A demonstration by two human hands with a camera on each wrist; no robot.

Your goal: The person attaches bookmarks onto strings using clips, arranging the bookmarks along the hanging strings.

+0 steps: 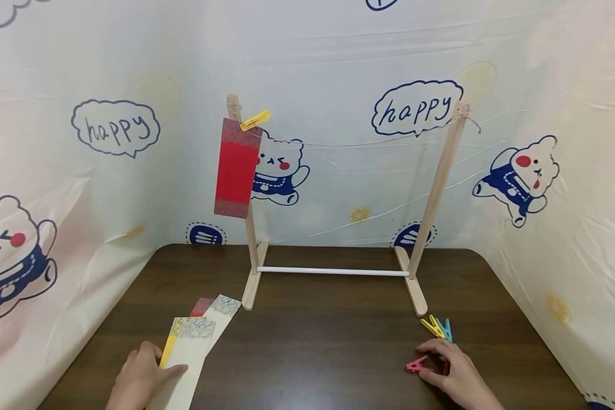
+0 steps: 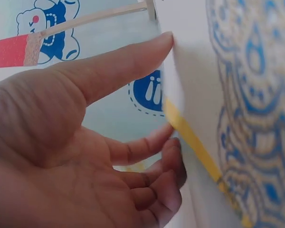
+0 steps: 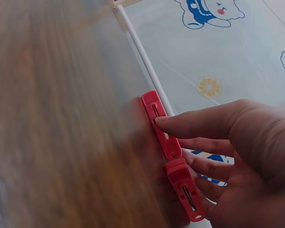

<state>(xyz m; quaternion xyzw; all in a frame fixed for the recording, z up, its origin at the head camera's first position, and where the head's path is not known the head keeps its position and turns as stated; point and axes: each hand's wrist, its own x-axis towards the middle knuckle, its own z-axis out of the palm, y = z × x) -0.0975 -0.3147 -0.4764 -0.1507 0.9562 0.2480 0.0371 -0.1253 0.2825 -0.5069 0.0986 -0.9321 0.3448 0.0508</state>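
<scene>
At the lower left of the head view, my left hand [image 1: 140, 373] pinches a long white card [image 1: 187, 347] by its left edge. This card has a yellow side strip and a patterned band; in the left wrist view the thumb [image 2: 147, 50] meets its edge. Under it lie another white card [image 1: 224, 306] and a dark-red patterned card [image 1: 202, 306]. On the right, my right hand [image 1: 453, 367] pinches a red clothespin [image 3: 154, 103] low over the table, thumb on its side. A second red clothespin [image 3: 183, 183] lies beside the fingers.
A wooden stand with two posts [image 1: 438, 188] and a white crossbar [image 1: 333, 271] stands at the back. From its string [image 1: 338, 145] a red card [image 1: 237, 171] hangs by a yellow clothespin [image 1: 256, 120]. Yellow [image 1: 433, 326] and blue [image 1: 446, 328] clothespins lie beyond my right hand.
</scene>
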